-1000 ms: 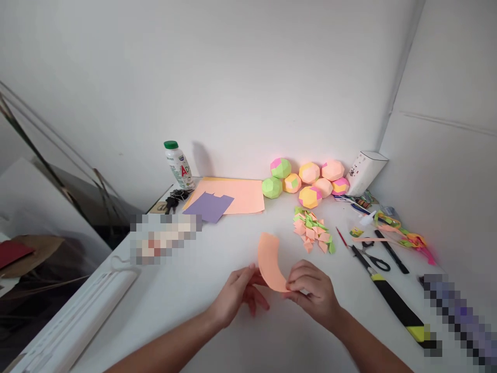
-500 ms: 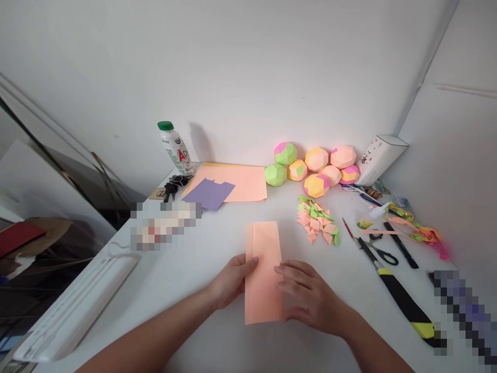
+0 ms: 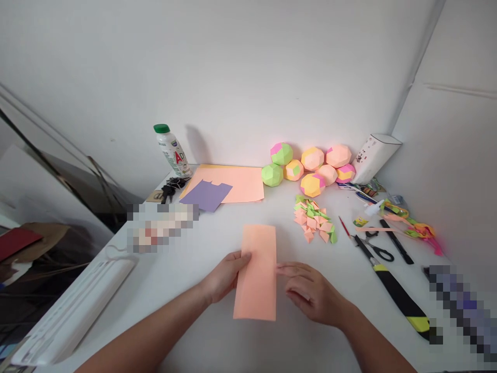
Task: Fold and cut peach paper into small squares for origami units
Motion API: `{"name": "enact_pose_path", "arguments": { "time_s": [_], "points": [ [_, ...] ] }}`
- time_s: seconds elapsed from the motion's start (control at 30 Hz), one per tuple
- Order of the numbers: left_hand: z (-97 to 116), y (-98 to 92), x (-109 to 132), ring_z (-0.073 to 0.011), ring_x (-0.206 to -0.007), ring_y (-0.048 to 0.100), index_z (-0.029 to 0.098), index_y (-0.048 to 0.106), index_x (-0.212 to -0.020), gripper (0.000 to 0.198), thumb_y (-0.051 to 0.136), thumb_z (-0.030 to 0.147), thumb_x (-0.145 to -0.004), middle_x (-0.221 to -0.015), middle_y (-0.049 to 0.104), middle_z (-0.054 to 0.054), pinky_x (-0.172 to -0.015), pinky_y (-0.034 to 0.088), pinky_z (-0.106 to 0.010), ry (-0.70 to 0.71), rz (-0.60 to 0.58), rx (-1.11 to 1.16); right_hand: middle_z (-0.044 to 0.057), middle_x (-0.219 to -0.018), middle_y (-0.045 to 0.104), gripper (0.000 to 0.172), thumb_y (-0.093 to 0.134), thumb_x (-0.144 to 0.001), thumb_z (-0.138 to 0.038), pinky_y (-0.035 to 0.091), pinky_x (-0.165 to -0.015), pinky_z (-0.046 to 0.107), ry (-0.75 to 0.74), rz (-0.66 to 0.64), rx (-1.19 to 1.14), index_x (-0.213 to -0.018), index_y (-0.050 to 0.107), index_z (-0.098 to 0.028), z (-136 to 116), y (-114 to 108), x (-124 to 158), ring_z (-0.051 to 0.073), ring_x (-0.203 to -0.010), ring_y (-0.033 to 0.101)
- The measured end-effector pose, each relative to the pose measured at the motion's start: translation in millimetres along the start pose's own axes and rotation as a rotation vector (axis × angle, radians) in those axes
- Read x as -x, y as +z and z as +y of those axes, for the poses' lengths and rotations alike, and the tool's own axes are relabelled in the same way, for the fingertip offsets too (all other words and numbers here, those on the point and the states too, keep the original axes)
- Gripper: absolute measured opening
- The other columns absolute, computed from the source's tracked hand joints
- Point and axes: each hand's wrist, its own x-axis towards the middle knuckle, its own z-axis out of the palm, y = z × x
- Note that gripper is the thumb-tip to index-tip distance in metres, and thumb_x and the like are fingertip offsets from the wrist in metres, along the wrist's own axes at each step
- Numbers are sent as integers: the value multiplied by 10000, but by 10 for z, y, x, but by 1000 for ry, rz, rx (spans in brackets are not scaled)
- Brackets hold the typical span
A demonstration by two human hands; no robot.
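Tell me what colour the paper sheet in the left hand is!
The paper sheet is plain peach-orange, best seen in the head view.

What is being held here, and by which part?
The peach paper, by its left edge, in the left grip; the right grip is at its right edge, perhaps touching.

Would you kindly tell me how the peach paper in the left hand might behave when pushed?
The peach paper looks like a thin sheet, so it is probably light and easily bent. Held by the left hand at one side, it looks nearly flat, suggesting some stiffness.
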Motion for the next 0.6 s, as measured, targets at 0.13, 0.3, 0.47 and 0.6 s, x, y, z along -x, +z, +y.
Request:
{"name": "enact_pose_path", "arguments": {
  "time_s": [0.13,0.3,0.47,0.6],
  "points": [
    [15,37,28,-288,-927,673,95,645,-1052,471,694,472,-775,-1040,694,-167,-838,515,-391,-34,-46,26,148,-1280,590,244,522,-904,-156,424,-1046,436,-88,23,166,-1138,588,-134,11,88,-15,229,-1317,420],
    [-14,97,58,-270,-888,676,104,626,-1034,529,502,586,-853,-980,694,-156,-810,526,-385,-14,-39,-290,48,-1039,720,240,490,-893,-56,419,-1051,405,-161,33,55,-1044,634,-174,82,190,11,187,-1219,531],
    [112,-101,8,-242,-664,645,150,611,-861,369,491,499,-857,-692,633,-63,-588,499,-327,89,236,-728,70,-976,716,198,471,-926,-171,519,-908,298,179,-112,-257,-992,658,-179,100,31,113,151,-1023,643],
    [191,-240,-7,-318,-832,626,151,564,-1058,303,552,335,-817,-723,605,-60,-689,478,-388,214,501,-962,55,-1005,704,208,469,-922,-234,531,-848,287,358,-203,-435,-943,675,-212,5,-111,213,163,-1012,636]
  ]
}}
